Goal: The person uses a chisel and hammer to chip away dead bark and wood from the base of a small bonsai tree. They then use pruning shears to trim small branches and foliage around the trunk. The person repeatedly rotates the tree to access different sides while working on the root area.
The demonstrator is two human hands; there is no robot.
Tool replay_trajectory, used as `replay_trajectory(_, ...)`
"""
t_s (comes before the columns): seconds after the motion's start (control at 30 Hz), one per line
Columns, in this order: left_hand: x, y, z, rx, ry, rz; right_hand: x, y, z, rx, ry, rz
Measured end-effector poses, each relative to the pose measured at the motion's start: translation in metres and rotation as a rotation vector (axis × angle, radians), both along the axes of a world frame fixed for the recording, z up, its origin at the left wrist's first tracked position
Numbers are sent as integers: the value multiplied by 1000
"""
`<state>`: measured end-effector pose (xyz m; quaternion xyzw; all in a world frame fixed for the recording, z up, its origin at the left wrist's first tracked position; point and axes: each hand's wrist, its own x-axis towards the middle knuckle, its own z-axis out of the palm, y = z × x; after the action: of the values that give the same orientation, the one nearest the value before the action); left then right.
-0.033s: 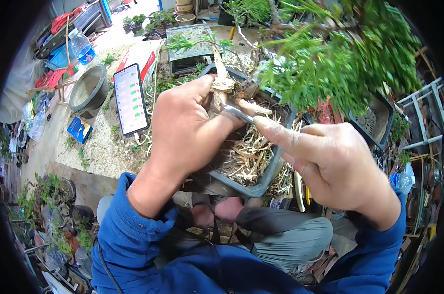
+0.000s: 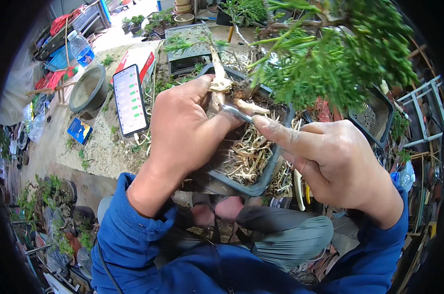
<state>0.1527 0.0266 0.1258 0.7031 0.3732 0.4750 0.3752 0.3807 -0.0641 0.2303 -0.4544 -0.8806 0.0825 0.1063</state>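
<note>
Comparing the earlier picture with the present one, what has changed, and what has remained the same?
The green foliage at the upper right has shifted slightly to the left, and its outline looks different. I see nothing newly taken hold of or let go. The left hand stays on the pale wood, the right hand on the metal tool.

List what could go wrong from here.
The metal blade in the right hand sits very near the bare left hand, which grips the stripped wood; a slip might cut it.
The green foliage hangs close beyond the right hand and might get in its way.
The phone is beside the left hand and could get knocked.
</note>
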Motion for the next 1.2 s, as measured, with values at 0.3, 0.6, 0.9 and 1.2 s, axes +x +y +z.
replay_trajectory(0.3,0,0,8,0,115,46,-17,-9,38,42,-223,-38)
replay_trajectory(0.6,-2,-1,10,30,82,37,-31,-15,48,1,-328,-88)
replay_trajectory(0.9,2,2,6,198,159,113,-34,-22,54,8,-382,-138)
replay_trajectory(1.2,2,-6,3,422,357,176,10,-40,37,-158,-114,-180)
